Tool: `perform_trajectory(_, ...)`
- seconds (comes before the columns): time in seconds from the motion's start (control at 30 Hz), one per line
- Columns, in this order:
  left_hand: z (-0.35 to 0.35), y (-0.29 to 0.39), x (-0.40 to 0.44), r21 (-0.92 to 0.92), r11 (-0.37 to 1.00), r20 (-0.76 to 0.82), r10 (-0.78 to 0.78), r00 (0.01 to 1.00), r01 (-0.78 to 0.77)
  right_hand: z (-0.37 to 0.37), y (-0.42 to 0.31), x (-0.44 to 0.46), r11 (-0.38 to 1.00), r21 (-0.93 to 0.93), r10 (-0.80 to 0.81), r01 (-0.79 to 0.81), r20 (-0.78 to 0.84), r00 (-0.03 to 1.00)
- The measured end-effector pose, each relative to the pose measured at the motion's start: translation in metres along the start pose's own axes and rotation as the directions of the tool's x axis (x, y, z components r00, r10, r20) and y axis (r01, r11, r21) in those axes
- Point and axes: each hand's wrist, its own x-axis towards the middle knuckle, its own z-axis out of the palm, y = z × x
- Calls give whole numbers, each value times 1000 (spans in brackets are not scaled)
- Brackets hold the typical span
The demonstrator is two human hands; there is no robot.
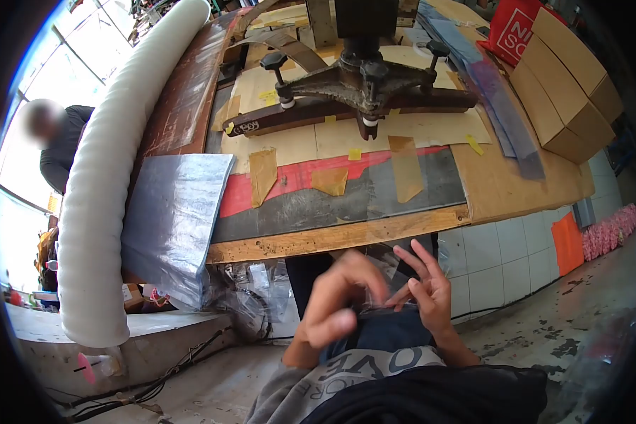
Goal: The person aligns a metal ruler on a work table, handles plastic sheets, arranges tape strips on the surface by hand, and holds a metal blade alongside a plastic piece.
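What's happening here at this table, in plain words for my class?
A person has the left hand and right hand raised near the front edge of the table; whether they hold anything is unclear. A dark metal bar spans the tabletop, with plastic sheets to the left and a cardboard box right.

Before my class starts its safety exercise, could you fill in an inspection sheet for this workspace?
Surface: table with brown tape pieces on it.
Job's things: metal frame above the table; plastic sheeting at front left.
Clutter: cardboard box and red bag, right.
Left hand: blurred, grip unclear.
Right hand: fingers partly spread, grip unclear.
Cables: black cables, lower left.
Surroundings: white roll; person beyond it.
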Motion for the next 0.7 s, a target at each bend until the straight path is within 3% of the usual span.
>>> perform_trajectory(0.07,26,16,13,-350,937,275,112,955,-9,-4,-3,6,1000,1,2,-2,-5,1000)
perform_trajectory(0.2,68,22,35,-737,665,435,329,838,121,-9,-5,19,998,-59,-13,13,-1,1000)
perform_trajectory(0.37,87,22,41,-844,494,439,410,800,210,-11,-10,31,993,-114,-9,9,2,1000)
perform_trajectory(0.7,96,20,48,-893,379,408,453,793,243,-8,-4,45,997,-78,28,-26,27,999)
